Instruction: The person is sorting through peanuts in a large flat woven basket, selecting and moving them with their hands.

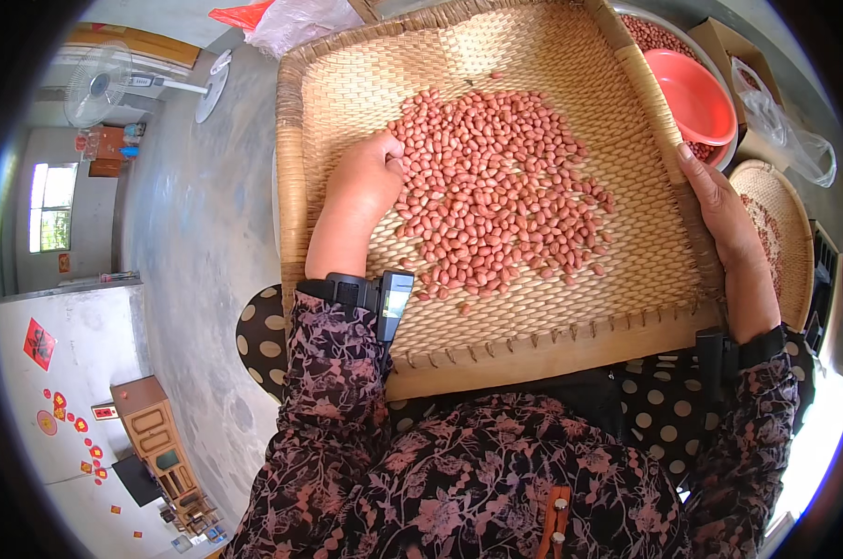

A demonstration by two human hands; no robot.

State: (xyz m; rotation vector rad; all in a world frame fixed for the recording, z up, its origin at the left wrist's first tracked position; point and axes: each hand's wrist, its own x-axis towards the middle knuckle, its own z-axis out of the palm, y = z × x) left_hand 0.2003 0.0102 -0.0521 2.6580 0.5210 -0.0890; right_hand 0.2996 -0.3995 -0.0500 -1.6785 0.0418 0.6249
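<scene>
A square woven bamboo tray (645, 244) rests over my lap, tilted in view. Many shelled peanuts with reddish skins (491, 189) lie spread across its middle. My right hand (723, 209) grips the tray's right rim, its thumb on top. Inside the tray, my left hand (369, 175) is at the left edge of the peanuts with its fingers curled down. Its fingertips are mostly hidden, so whether they hold a peanut cannot be seen.
At the upper right, a pink plastic basin (694, 98) sits in a large metal basin of peanuts (655, 35). Beside it are a cardboard box (722, 38), a clear plastic bag (778, 126) and a round woven tray (802, 244). A standing fan (100, 84) is at left.
</scene>
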